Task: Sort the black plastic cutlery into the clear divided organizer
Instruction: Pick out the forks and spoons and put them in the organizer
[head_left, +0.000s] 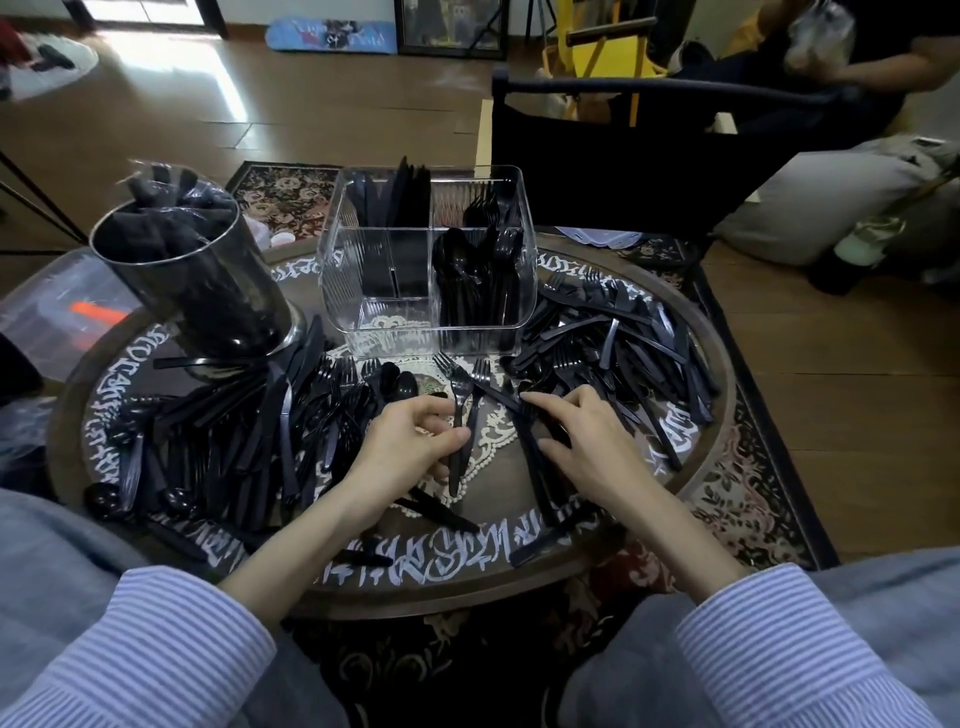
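Here the left hand (410, 447) is gripping two black plastic forks (460, 410) by their handles, its fingers (441, 441) curling round them with the thumb clamped on top and the tines pointing toward the far side. The right hand (576, 436) is resting on the near edge of the right-hand heap of black plastic cutlery (613, 353), its fingers (540, 402) bent and pressing on a black handle; whether they are truly pinching it cannot be told. The clear divided plastic organizer (431, 270) is standing just beyond the fork tines, at the far middle of the round dark desk with white lettering on its rim (467, 561). Knives are standing in its far left compartment, forks in its far right, spoons in its near right. Its near left compartment is showing only the patterned desk beneath. A shiny metal cylindrical container (202, 275) is leaning at the far left, and another heap of black knives and forks (244, 436) is lying on the left side. A bare patch of desk is lying between the two hands.
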